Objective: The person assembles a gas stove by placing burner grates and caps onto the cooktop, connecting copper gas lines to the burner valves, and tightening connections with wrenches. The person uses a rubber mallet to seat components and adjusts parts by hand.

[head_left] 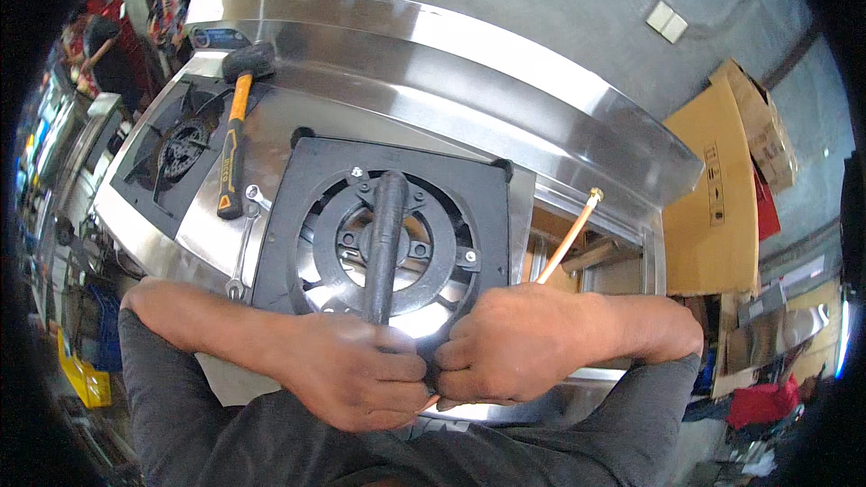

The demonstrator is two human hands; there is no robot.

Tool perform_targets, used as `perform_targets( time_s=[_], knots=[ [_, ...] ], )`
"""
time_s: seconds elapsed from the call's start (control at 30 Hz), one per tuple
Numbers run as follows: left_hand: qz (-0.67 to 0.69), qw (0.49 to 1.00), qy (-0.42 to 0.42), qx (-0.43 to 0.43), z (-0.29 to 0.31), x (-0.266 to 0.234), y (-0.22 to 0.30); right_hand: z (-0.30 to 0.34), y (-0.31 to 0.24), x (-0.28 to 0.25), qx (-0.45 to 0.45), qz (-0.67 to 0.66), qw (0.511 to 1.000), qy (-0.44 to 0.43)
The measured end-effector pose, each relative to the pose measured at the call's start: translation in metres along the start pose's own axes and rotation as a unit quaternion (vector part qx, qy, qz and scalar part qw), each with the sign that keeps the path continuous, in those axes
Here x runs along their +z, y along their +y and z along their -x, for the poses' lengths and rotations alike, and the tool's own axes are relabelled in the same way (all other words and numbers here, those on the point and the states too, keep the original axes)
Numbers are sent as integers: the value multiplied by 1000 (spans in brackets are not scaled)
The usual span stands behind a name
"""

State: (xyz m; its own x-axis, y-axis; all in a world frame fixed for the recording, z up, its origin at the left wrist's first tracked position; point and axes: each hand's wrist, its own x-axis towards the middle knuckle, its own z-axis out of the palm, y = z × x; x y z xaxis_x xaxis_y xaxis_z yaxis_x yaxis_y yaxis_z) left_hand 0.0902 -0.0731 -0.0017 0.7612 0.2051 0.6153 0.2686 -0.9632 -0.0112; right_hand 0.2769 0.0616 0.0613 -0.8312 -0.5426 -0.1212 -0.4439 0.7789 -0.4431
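Observation:
My left hand and my right hand are both closed, knuckles up, side by side at the near edge of a square black burner plate. A copper tube with a brass fitting on its far end slants down behind my right hand, which grips it. A short copper-coloured bit shows between the two hands, by my left fingertips. What my left fingers hold is hidden. On the plate, a black ring burner has a thick black pipe running across it toward my hands.
A rubber mallet and a wrench lie on the steel stove top, left of the plate. Beyond them is another burner. A raised steel backsplash bounds the far side. Cardboard stands at right, beside an open bay.

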Motion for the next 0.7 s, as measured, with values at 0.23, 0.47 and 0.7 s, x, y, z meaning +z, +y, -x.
perform_targets(
  time_s=[0.23,0.47,0.7],
  knots=[
    [53,998,-9,9,2,1,1,-6,8,1,-60,-19,998,2],
    [48,999,-16,14,1,0,3,-10,16,7,-88,-35,996,-4],
    [53,998,-42,18,4,3,-3,-9,12,-6,-52,-28,998,26]
  ],
)
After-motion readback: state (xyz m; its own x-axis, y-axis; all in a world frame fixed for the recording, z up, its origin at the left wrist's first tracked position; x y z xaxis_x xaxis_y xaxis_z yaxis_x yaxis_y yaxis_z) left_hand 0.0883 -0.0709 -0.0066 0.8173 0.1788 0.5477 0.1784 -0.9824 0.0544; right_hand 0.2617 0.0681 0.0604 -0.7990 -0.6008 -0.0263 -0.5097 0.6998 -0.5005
